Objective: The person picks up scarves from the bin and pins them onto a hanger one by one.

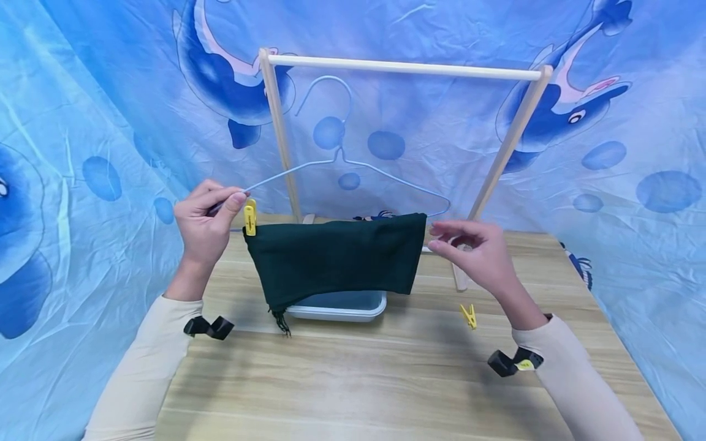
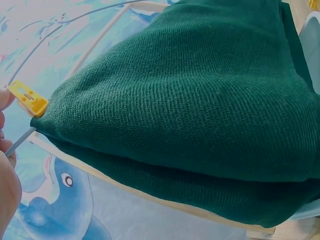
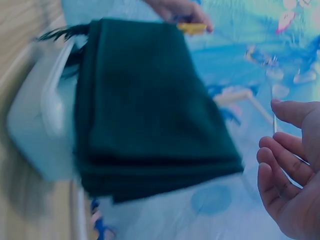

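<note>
My left hand [image 1: 206, 214] grips the left end of a light blue wire clothes hanger [image 1: 331, 77], held up over the table. A dark green scarf [image 1: 336, 257], folded and with fringe at its lower left, hangs over the hanger's bottom bar. One yellow clothespin [image 1: 250, 218] clips the scarf's upper left corner, right beside my left thumb. At the right end, my right hand [image 1: 474, 251] is close to the scarf's edge, thumb and fingers apart. In the right wrist view, the hanger's thin wire passes the gap between that thumb [image 3: 290, 112] and the fingers.
A second yellow clothespin [image 1: 469, 316] lies on the wooden table [image 1: 342, 380], below my right hand. Under the scarf stands a pale plastic basin [image 1: 342, 315], partly hidden. Behind the hanger rises a wooden rack [image 1: 402, 66] with a white top bar, before a blue dolphin-print curtain [image 1: 601, 202].
</note>
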The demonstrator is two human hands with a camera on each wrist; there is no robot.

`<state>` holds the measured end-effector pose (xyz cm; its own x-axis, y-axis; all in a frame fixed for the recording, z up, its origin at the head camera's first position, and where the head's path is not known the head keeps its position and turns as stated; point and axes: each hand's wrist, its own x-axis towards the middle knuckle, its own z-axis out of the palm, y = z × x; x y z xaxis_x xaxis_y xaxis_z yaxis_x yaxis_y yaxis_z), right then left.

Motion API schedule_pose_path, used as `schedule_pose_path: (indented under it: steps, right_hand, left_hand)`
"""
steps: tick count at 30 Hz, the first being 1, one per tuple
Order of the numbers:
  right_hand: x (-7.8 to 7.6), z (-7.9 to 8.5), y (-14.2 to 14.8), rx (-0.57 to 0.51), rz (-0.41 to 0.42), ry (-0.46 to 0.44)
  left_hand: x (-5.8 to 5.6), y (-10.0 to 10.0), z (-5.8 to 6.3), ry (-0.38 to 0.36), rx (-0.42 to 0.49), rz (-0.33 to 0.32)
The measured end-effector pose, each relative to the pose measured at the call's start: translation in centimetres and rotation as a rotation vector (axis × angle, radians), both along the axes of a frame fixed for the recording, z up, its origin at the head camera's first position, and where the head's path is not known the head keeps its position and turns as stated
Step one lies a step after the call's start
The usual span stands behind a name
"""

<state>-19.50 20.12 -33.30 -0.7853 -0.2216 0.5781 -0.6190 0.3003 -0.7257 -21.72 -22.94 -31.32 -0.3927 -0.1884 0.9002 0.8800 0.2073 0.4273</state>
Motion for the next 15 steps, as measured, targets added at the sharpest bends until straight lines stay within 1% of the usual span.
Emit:
schedule_pose_path:
  steps: [4,8,12,15]
  right_hand:
    - [0.3,-2.7,2.3,0.050,-0.114,-0.053]
    - [0.5,-5.8,4.5,0.145,-0.236,-0.111]
    - [0.5,-8.8,6.4,0.240,-0.324,-0.161]
    - [0.4,-10.9,7.6,0.305,-0.369,-0.206]
  left_hand:
    - [0.0,0.0,-0.1,-0.001,0.001,-0.005]
    - [-0.1,-0.1,-0.1,-0.001,-0.003,-0.006]
    - [-0.1,-0.2,-0.2,0.000,-0.002,-0.007]
    - [-0.1,-0.2,-0.3,-0.003,0.000,-0.018]
